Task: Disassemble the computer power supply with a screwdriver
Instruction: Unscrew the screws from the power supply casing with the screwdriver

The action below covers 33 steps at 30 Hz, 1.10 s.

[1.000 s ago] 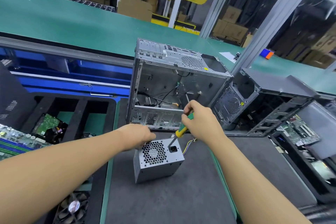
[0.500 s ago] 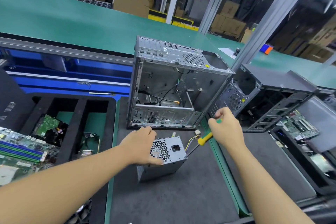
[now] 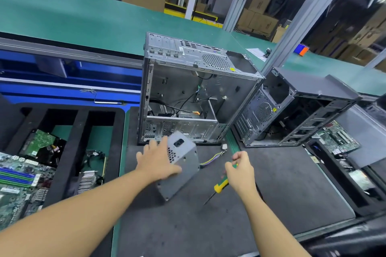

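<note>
The left hand [image 3: 155, 162] lies flat on the power supply [image 3: 184, 166], fingers spread wide across its vented face and curled round nothing. Under that palm the grey box is tipped up on one lower edge on the dark mat [image 3: 188, 225], with its socket end pointing away past the fingertips. Off to the palm's right, well apart from the box, the right hand [image 3: 240, 173] is wrapped round the green and yellow handle of the screwdriver [image 3: 221, 184], whose shaft slants down toward the mat.

This box looks like stiff sheet metal, and I'd judge it heavy for its size. The painted panels are smooth, so a flat palm could slip as the box tips. The better hold is probably across two opposite side walls, near the corners where the shell is stiffest. Fingers should stay clear of the vent holes and any sharp folded edges.

Thin yellow and purple wires [image 3: 212, 159] trail out on the far side from the palm. They are soft and could snag, so don't lift by them. Just beyond the left fingertips stands the open silver case [image 3: 188, 56].
</note>
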Each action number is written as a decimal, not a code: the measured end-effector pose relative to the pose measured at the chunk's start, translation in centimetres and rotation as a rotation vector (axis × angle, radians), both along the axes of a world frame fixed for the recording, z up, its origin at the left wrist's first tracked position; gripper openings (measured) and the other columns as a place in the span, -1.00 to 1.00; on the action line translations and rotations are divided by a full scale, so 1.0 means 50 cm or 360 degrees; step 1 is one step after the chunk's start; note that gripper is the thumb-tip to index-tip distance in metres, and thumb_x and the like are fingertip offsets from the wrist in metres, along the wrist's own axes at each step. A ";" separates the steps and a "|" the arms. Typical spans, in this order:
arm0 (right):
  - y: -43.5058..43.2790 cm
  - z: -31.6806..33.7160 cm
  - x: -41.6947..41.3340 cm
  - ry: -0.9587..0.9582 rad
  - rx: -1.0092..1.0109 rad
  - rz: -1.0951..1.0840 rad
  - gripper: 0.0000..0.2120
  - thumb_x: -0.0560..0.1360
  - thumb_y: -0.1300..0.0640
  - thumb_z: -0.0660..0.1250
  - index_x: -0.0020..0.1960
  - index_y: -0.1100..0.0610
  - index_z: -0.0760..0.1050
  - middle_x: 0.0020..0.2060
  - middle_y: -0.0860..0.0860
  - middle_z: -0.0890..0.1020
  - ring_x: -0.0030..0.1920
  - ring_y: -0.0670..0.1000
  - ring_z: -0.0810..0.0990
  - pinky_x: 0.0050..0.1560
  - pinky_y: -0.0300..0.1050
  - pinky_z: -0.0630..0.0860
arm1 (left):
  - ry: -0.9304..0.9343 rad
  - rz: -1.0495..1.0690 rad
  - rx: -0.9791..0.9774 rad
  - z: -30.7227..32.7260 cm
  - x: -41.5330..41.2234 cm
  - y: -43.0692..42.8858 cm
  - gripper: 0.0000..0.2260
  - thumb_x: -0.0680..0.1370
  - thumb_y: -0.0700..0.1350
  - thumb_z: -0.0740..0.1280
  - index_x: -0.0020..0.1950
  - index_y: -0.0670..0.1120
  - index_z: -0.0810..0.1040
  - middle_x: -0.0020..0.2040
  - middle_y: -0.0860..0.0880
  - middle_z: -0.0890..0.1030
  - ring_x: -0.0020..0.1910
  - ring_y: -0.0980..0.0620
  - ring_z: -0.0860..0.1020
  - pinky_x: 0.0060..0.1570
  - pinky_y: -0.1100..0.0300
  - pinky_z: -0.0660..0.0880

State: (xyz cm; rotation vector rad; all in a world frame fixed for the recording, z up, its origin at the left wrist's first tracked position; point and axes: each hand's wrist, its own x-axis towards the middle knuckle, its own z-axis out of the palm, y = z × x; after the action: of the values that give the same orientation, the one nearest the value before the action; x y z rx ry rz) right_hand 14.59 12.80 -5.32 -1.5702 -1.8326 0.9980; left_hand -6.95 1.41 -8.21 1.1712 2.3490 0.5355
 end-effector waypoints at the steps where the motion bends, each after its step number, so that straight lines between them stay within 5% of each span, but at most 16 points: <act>1: -0.006 -0.021 0.000 0.0088 -0.0098 -0.0005 -0.78 0.44 0.36 0.18 -0.09 0.06 0.33 -0.22 0.15 0.49 -0.43 0.09 0.60 -0.41 0.00 0.57 | -0.0324 0.0167 0.0129 0.011 -0.023 -0.005 -0.16 0.15 0.27 0.46 0.38 0.14 0.26 0.19 -0.05 0.39 0.21 -0.13 0.44 0.21 -0.09 0.40; 3: -0.021 -0.057 -0.007 0.0243 -0.0382 0.0090 -0.83 0.50 0.33 0.21 -0.03 0.08 0.39 -0.11 0.17 0.47 -0.49 0.05 0.52 -0.46 0.07 0.57 | -0.1069 0.0362 0.0489 0.024 -0.064 -0.017 -0.32 0.17 0.17 0.56 0.24 0.12 0.43 0.15 -0.05 0.57 0.08 -0.09 0.61 0.06 -0.02 0.55; 5: -0.037 -0.064 -0.028 0.0322 -0.0669 0.0242 -0.88 0.51 0.01 0.35 0.03 -0.01 0.49 0.01 0.07 0.56 -0.48 0.03 0.47 -0.49 -0.03 0.48 | -0.1586 0.0388 0.0708 0.038 -0.082 -0.031 -0.40 0.24 0.08 0.63 0.22 0.06 0.52 0.08 -0.05 0.70 -0.04 -0.05 0.70 -0.13 0.09 0.60; 6: -0.039 -0.058 -0.041 0.0335 -0.0794 0.0310 -0.73 0.45 -0.21 0.37 0.02 -0.07 0.54 -0.01 -0.03 0.62 -0.47 0.02 0.46 -0.49 -0.09 0.43 | -0.1751 0.0390 0.0730 0.042 -0.084 -0.035 -0.42 0.26 0.08 0.62 0.23 0.02 0.55 0.06 -0.05 0.71 -0.05 -0.05 0.70 -0.17 0.11 0.59; 9: -0.028 -0.017 -0.083 0.0287 -0.1079 0.0517 -0.42 0.26 -0.55 0.27 -0.16 -0.06 0.64 -0.39 -0.08 0.60 -0.51 -0.01 0.39 -0.48 -0.20 0.36 | -0.2190 0.0516 0.0642 0.014 -0.069 -0.036 -0.42 0.24 0.13 0.60 0.19 -0.06 0.64 0.07 -0.12 0.70 0.00 -0.13 0.69 -0.12 0.07 0.62; 11: -0.012 0.013 -0.101 0.0060 -0.1127 0.0606 -0.33 0.15 -0.63 0.26 -0.32 -0.01 0.57 -0.48 -0.02 0.46 -0.53 -0.01 0.37 -0.48 -0.23 0.34 | -0.2436 0.0694 0.0596 -0.022 -0.052 -0.041 -0.38 0.20 0.14 0.62 0.19 -0.09 0.65 0.12 -0.15 0.68 0.08 -0.18 0.66 0.05 -0.04 0.59; 15: -0.012 0.056 -0.140 -0.0486 -0.0874 0.0788 -0.33 0.18 -0.53 0.36 -0.21 0.08 0.41 -0.45 0.01 0.41 -0.51 0.02 0.36 -0.47 -0.23 0.32 | -0.2847 0.0941 0.0659 -0.086 -0.008 -0.060 -0.38 0.31 0.20 0.54 0.26 -0.12 0.61 0.17 -0.19 0.66 0.09 -0.20 0.66 -0.14 -0.02 0.63; 19: -0.047 0.072 -0.186 -0.0836 -0.0400 0.0792 -0.40 0.11 -0.48 0.32 -0.21 0.05 0.44 -0.39 -0.06 0.55 -0.45 0.04 0.48 -0.36 -0.18 0.37 | -0.3058 0.1211 0.0737 -0.137 0.029 -0.050 -0.24 0.41 0.54 0.10 0.18 -0.03 0.67 0.14 -0.14 0.68 0.05 -0.15 0.67 0.00 0.02 0.57; 22: -0.069 0.079 -0.201 -0.1301 0.0058 0.0750 -0.21 0.07 -0.54 0.20 0.10 -0.03 0.39 -0.12 -0.07 0.56 -0.02 0.10 0.60 -0.14 -0.04 0.40 | -0.3059 0.1224 0.0703 -0.150 0.052 -0.040 -0.62 0.61 0.17 0.16 0.24 0.00 0.60 0.05 -0.11 0.70 -0.16 -0.12 0.69 0.06 -0.01 0.54; 24: -0.076 0.078 -0.204 -0.1345 0.0050 0.0771 -0.18 0.09 -0.53 0.21 0.16 -0.02 0.37 -0.03 -0.05 0.57 0.07 0.11 0.58 -0.08 -0.02 0.42 | -0.3019 0.1247 0.0644 -0.162 0.061 -0.050 -0.67 0.64 -0.05 0.14 0.30 -0.08 0.57 0.08 -0.16 0.69 -0.13 -0.17 0.66 0.14 -0.08 0.52; 26: -0.074 0.076 -0.201 -0.1299 -0.0081 0.0811 -0.21 0.12 -0.52 0.25 0.13 0.00 0.40 -0.01 -0.04 0.61 0.00 0.10 0.60 -0.04 -0.04 0.49 | -0.3058 0.1243 0.0616 -0.179 0.067 -0.069 -0.69 0.64 -0.22 0.12 0.29 -0.20 0.57 0.16 -0.25 0.65 0.04 -0.26 0.61 0.14 -0.12 0.56; 28: -0.063 0.074 -0.194 -0.1140 -0.0259 0.0820 -0.29 0.12 -0.49 0.30 0.04 0.01 0.46 -0.19 -0.04 0.63 -0.27 0.07 0.57 -0.22 -0.11 0.52 | -0.3124 0.1247 0.0592 -0.193 0.073 -0.087 -0.71 0.60 -0.38 0.15 0.25 -0.34 0.55 0.18 -0.34 0.60 0.12 -0.31 0.57 -0.04 -0.13 0.63; 30: -0.051 0.072 -0.185 -0.0946 -0.0390 0.0822 -0.40 0.13 -0.45 0.34 -0.11 0.02 0.49 -0.43 -0.08 0.53 -0.48 0.04 0.43 -0.43 -0.20 0.39 | -0.3124 0.1238 0.0561 -0.203 0.076 -0.092 -0.74 0.54 -0.47 0.21 0.20 -0.44 0.54 0.13 -0.38 0.61 0.06 -0.29 0.60 -0.18 -0.04 0.66; 33: -0.032 0.068 -0.179 -0.0738 -0.0474 0.0755 -0.46 0.15 -0.42 0.40 -0.25 0.05 0.46 -0.54 -0.08 0.41 -0.53 0.03 0.32 -0.51 -0.24 0.26 | -0.3056 0.1268 0.0571 -0.207 0.080 -0.081 -0.81 0.55 -0.48 0.24 0.12 -0.46 0.55 0.02 -0.36 0.65 -0.01 -0.26 0.63 -0.22 0.05 0.67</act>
State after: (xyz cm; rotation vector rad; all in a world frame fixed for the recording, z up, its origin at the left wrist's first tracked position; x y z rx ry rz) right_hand 5.65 11.22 -1.94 -1.6775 -2.5594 1.2332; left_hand -2.93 -2.66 -18.56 -0.4306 0.7929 1.4347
